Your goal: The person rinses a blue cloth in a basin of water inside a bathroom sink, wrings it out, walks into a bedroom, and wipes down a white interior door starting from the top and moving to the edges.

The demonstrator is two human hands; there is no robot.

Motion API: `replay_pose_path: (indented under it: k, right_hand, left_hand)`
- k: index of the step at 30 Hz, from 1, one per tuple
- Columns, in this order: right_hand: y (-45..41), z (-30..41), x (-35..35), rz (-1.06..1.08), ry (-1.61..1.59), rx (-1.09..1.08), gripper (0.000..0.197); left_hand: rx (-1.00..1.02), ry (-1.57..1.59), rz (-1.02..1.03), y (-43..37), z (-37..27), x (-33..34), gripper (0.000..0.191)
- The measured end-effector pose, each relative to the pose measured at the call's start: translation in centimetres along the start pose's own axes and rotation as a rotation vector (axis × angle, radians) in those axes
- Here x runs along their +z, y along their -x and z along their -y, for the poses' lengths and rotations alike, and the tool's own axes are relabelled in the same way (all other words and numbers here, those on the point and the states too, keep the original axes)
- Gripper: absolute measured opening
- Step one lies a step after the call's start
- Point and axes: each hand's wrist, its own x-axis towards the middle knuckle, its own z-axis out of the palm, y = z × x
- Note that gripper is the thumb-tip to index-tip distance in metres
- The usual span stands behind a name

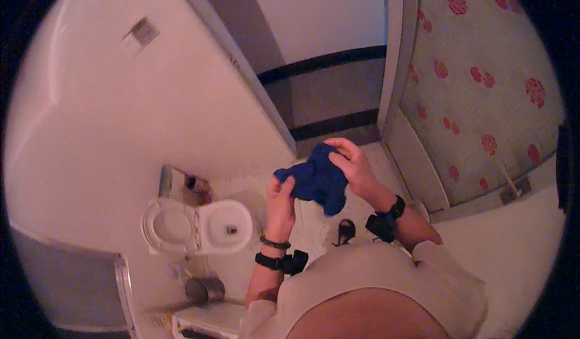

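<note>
Both of my hands hold a crumpled dark blue cloth [317, 176] in front of my body, stretched between them. My left hand [282, 203] pinches its lower left edge, thumb on top. My right hand [351, 162] grips the upper right part between thumb and fingers. Folds of the cloth hang down between the hands. A black strap with a dark device is on each wrist, and a bracelet sits on the left one.
To the left stands a toilet [226, 225] with its lid and seat raised. A shower curtain with red flowers [489, 144] hangs at the right. Ahead is an open doorway [335, 89]. A white cabinet or counter [208, 318] stands at the lower left.
</note>
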Motion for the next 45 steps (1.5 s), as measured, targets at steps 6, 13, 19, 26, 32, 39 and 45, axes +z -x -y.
replay_pose_path:
  k: [6,13,19,26,32,39,45]
  right_hand:
    - [-8.1,-8.8,-6.3,-0.321,0.202,0.124,0.031]
    - [-16.9,-15.5,-8.3,-0.458,0.142,0.165,0.032]
    - [-29.5,-15.9,-15.3,-0.559,0.160,0.238,0.023]
    - [-38.9,-15.1,-20.1,-0.755,0.191,0.138,0.023]
    - [-33.6,-14.2,-15.9,-0.697,-0.161,0.136,0.023]
    - [-27.4,-12.6,-15.7,-0.713,0.439,-0.199,0.025]
    - [-22.3,-3.4,-11.2,-0.605,0.017,-0.313,0.026]
  left_hand:
    - [0.161,0.187,-0.055,-8.0,-2.3,-2.5,0.020]
    - [0.240,0.082,-0.123,-18.4,-2.2,-9.1,0.021]
    - [0.132,0.193,-0.110,-32.7,-0.2,-6.5,0.023]
    - [0.142,-0.074,-0.079,-47.5,-3.0,-5.7,0.025]
    - [0.413,-0.406,0.049,-44.3,-7.7,-8.3,0.032]
    - [0.108,-0.057,0.040,-38.4,-4.2,-7.6,0.063]
    - [0.008,-0.228,0.311,-33.2,-3.9,-3.3,0.059]
